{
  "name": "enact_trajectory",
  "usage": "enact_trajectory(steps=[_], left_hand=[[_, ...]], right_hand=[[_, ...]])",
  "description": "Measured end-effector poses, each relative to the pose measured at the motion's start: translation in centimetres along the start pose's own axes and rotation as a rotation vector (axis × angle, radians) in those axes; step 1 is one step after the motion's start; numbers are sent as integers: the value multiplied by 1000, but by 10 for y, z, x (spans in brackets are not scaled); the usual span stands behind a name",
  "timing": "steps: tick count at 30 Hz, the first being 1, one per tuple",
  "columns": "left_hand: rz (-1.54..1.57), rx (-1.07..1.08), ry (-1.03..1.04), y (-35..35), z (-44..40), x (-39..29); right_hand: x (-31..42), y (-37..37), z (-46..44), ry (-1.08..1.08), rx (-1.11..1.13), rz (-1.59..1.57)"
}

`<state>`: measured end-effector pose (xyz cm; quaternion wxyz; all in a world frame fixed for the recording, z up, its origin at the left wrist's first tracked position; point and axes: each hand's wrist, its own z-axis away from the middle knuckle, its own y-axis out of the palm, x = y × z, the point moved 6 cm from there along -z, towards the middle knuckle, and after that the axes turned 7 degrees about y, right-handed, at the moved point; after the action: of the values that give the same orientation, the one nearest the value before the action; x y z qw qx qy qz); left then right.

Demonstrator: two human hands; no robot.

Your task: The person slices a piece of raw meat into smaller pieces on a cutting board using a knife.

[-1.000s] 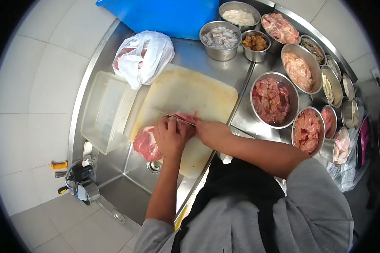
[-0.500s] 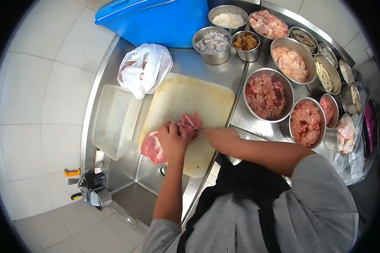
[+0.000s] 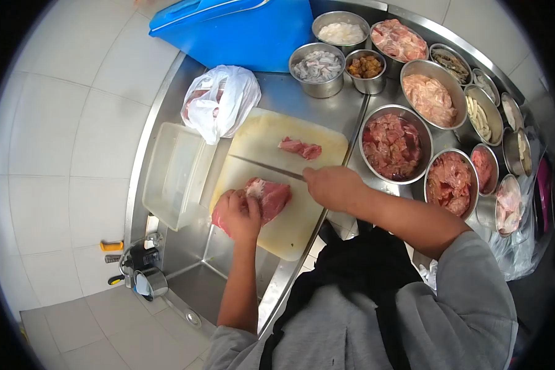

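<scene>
Moved, head view: knife (image 3: 268, 168) out of the meat (image 3: 270, 198); cut strip (image 3: 300, 148) now apart, beyond the blade.
Around board (image 3: 253, 137): clear tub (image 3: 176, 176) left, white bag (image 3: 228, 105) at far-left corner, metal bowls (image 3: 396, 145) right.
Blocking: left hand (image 3: 239, 214) covers part of meat.
Left hand: palm down, fingers spread, pressing meat on board.
Right hand (image 3: 334, 188): closed on knife handle, forearm from right.
Knife axis: tip far-left.
Meat axis: near-left to far-right.
</scene>
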<state>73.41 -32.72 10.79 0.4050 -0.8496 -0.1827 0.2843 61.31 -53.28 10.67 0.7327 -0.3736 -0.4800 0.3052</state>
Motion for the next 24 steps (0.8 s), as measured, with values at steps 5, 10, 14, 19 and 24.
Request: enact_trajectory(steps=[5, 10, 14, 19, 24], left_hand=[[-19, 40, -37, 15, -1, 6], [-169, 118, 42, 35, 1, 3], [-168, 141, 9, 39, 1, 4], [-165, 137, 0, 38, 0, 4], [-202, 81, 60, 42, 2, 5]], right_hand=[[27, 11, 24, -55, -23, -12], [22, -6, 42, 44, 154, 18], [25, -9, 41, 125, 310, 70], [43, 26, -12, 38, 239, -14], [58, 43, -41, -13, 180, -23]])
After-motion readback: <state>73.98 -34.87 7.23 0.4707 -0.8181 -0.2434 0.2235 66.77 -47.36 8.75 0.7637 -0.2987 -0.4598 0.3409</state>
